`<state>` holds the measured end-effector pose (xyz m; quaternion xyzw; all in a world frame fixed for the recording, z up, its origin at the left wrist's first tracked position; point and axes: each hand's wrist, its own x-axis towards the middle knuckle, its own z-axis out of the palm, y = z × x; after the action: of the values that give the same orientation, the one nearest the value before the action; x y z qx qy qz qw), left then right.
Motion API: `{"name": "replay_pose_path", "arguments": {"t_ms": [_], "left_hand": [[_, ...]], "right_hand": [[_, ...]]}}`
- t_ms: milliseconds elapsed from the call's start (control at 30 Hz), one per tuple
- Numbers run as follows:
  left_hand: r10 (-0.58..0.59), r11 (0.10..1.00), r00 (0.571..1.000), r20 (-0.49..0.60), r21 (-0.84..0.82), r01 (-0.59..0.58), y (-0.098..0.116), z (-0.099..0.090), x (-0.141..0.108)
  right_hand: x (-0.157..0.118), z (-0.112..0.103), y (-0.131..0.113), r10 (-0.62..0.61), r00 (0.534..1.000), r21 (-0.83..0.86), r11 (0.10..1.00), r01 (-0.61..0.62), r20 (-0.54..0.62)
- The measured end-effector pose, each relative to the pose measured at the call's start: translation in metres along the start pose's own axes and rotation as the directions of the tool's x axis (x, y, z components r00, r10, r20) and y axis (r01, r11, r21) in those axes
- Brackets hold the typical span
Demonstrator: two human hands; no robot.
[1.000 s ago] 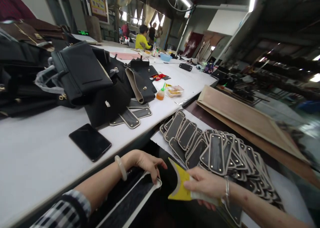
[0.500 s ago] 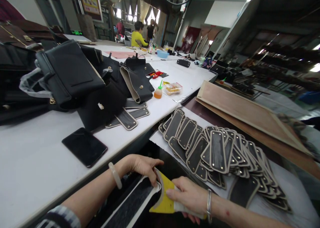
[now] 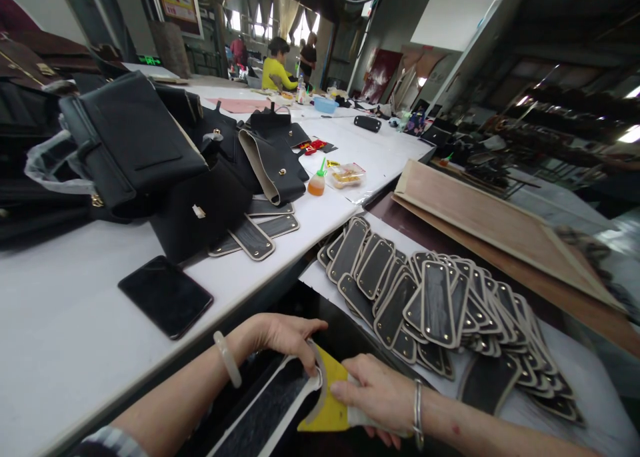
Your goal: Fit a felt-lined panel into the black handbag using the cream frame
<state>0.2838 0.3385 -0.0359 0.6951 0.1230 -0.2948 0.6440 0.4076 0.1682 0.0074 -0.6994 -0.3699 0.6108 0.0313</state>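
Note:
My right hand (image 3: 379, 394) is closed on the pale, wrapped handle of a yellow scraper (image 3: 332, 403) with a curved-in edge. That edge lies against the rounded end of a black bag panel with pale edging (image 3: 273, 410), low in the head view. Over the same end curl the fingers of my left hand (image 3: 286, 340), thumb pressing near the pale rim and forefinger stretched out. The rest of the black piece runs out of view at the bottom. Beside my right hand lies a heap of black panels with tan borders and metal studs (image 3: 437, 303).
On the white table (image 3: 60, 310) lie a phone (image 3: 166, 295), a stack of black bags (image 3: 135, 143), a small bottle with a green nozzle (image 3: 317, 182) and a clear food pack (image 3: 346, 175). A wooden board (image 3: 490, 230) leans at right. People (image 3: 275, 70) are far behind.
Both hands and the scraper stay nearly where they were against the panel's end. The view has shifted slightly, and my left forearm sits a touch lower.

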Motion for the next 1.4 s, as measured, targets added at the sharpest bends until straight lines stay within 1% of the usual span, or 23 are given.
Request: {"name": "replay_pose_path", "arguments": {"t_ms": [100,267,433,533,667,800,933,967,1000,1033,1100,1167,1200,1233,1267,1333,1400], "left_hand": [[0.008,1.000,1.000,-0.002,-0.005,-0.008,0.003,0.001,-0.003],[0.031,0.999,0.999,-0.041,-0.010,-0.032,0.005,0.003,-0.007],[0.026,0.999,0.999,-0.047,-0.039,-0.028,0.000,0.005,-0.007],[0.045,0.998,0.998,-0.042,-0.047,-0.047,-0.002,0.005,-0.005],[0.064,0.996,0.997,-0.038,-0.058,-0.066,-0.005,0.004,-0.004],[0.068,0.995,0.997,-0.048,-0.071,-0.072,-0.008,0.004,-0.004],[0.073,0.993,0.996,-0.059,-0.092,-0.078,-0.009,0.002,-0.006],[0.074,0.992,0.995,-0.060,-0.095,-0.080,-0.009,0.002,-0.006],[0.078,0.992,0.995,-0.062,-0.090,-0.083,-0.009,0.002,-0.006],[0.082,0.993,0.995,-0.064,-0.082,-0.087,-0.009,0.001,-0.006],[0.093,0.992,0.994,-0.063,-0.085,-0.098,-0.010,0.001,-0.006],[0.101,0.989,0.993,-0.058,-0.106,-0.107,-0.011,0.001,-0.006],[0.105,0.987,0.993,-0.057,-0.117,-0.111,-0.011,0.001,-0.006],[0.106,0.986,0.993,-0.058,-0.126,-0.112,-0.011,0.002,-0.006],[0.108,0.985,0.992,-0.065,-0.128,-0.116,-0.011,0.002,-0.006],[0.113,0.981,0.990,-0.083,-0.149,-0.124,-0.012,0.002,-0.006],[0.113,0.972,0.990,-0.088,-0.195,-0.128,-0.012,0.003,-0.006]], "right_hand": [[0.001,0.001,-0.001,0.029,1.000,0.000,1.000,-0.029,-0.001],[0.002,0.001,-0.003,0.025,1.000,0.046,0.999,-0.026,0.017],[0.002,0.005,-0.003,0.032,0.999,0.091,0.995,-0.035,0.034],[0.005,0.009,0.002,0.037,0.999,0.122,0.992,-0.040,0.030],[0.010,0.015,0.009,0.016,1.000,0.166,0.986,-0.018,0.010],[0.011,0.018,0.009,0.025,0.998,0.225,0.974,-0.035,0.049],[0.011,0.022,0.008,0.051,0.996,0.242,0.968,-0.066,0.067],[0.012,0.025,0.009,0.045,0.998,0.253,0.966,-0.057,0.050],[0.013,0.027,0.010,0.017,1.000,0.273,0.962,-0.022,0.021],[0.014,0.030,0.012,-0.032,0.999,0.293,0.956,0.035,-0.016],[0.018,0.035,0.016,-0.159,0.984,0.322,0.930,0.178,-0.085],[0.020,0.037,0.018,-0.243,0.965,0.331,0.906,0.263,-0.103],[0.020,0.037,0.017,-0.250,0.963,0.330,0.905,0.268,-0.098],[0.020,0.036,0.015,-0.232,0.969,0.323,0.913,0.249,-0.091],[0.019,0.034,0.013,-0.188,0.979,0.309,0.929,0.202,-0.076],[0.017,0.030,0.008,-0.057,0.998,0.258,0.964,0.063,-0.030],[0.016,0.026,0.004,0.050,0.999,0.200,0.978,-0.053,0.021]]}}
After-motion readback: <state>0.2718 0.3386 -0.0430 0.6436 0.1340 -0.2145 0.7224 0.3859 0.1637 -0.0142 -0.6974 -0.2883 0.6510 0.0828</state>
